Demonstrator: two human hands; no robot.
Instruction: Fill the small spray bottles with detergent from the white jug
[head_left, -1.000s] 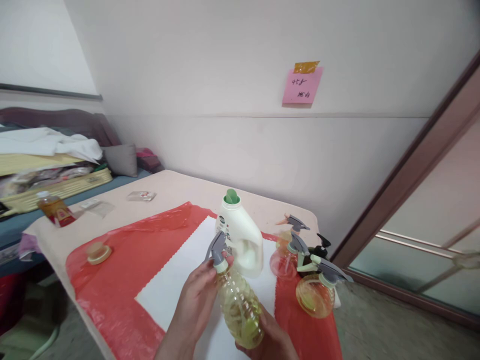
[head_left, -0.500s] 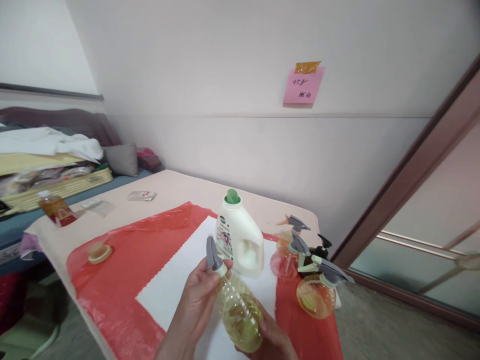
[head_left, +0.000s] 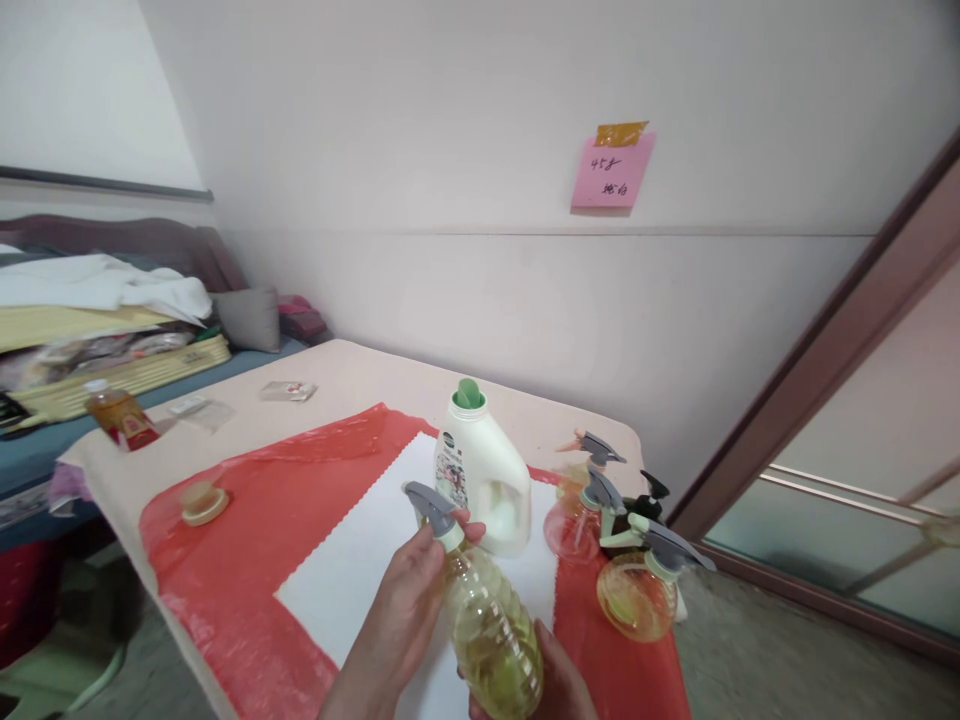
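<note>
I am pinching the collar of the ribbed spray bottle (head_left: 491, 630) between left-hand (head_left: 405, 600) thumb and fingers, just under its grey trigger head (head_left: 433, 505). My right hand (head_left: 559, 685) is wrapping round the lower body, fingers partly hidden. The bottle is tilting, its neck leaning left, and is containing yellowish liquid. Just beyond the left fingertips a white jug (head_left: 487, 480) is standing upright on white paper (head_left: 352, 570). Right of the fingers, three more trigger bottles (head_left: 637, 600) are standing close together.
</note>
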